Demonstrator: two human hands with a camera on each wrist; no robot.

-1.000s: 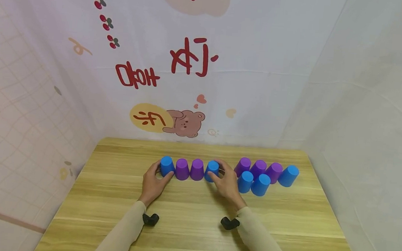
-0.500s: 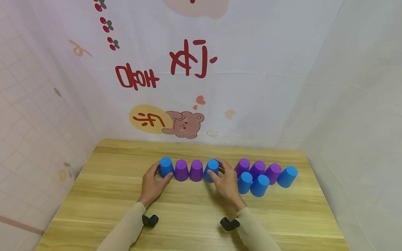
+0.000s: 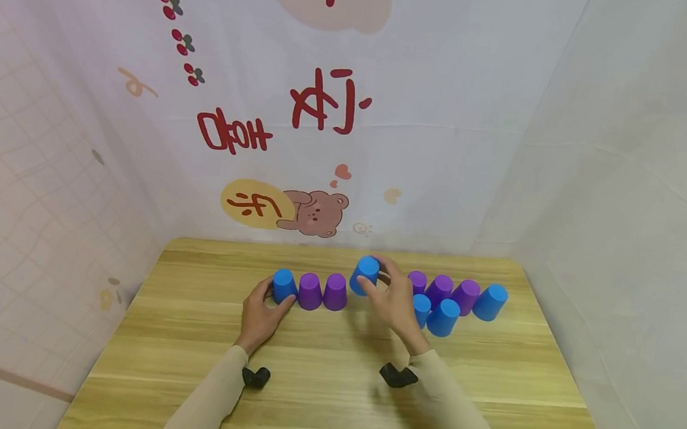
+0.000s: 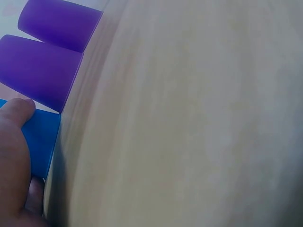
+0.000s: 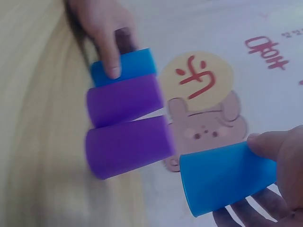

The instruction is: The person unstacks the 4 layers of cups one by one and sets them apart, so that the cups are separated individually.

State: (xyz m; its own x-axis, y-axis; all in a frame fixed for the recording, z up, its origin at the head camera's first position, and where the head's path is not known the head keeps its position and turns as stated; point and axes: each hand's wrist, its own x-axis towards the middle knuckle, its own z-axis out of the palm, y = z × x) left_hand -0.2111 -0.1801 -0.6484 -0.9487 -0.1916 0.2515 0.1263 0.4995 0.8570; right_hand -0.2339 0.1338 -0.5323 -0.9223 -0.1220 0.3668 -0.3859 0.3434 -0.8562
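On the wooden table [image 3: 330, 370] three upturned cups stand in a row: a blue cup [image 3: 284, 285] at the left end, then two purple cups [image 3: 309, 291] [image 3: 335, 291]. My left hand [image 3: 261, 313] grips that blue cup [image 4: 40, 139], thumb on its side. My right hand [image 3: 393, 304] holds another blue cup [image 3: 365, 274] lifted off the table, just right of the row; the right wrist view shows this cup [image 5: 227, 177] held tilted in the fingers, near the purple cups [image 5: 128, 144].
A cluster of upturned cups stands right of my right hand: purple ones [image 3: 440, 290] behind, blue ones [image 3: 443, 316] in front, one blue cup [image 3: 490, 302] at the far right. White printed curtains close in the table at the back and sides.
My right hand has lifted the blue cup from the right end of the row, up and slightly back. The left hand stays on its blue cup.
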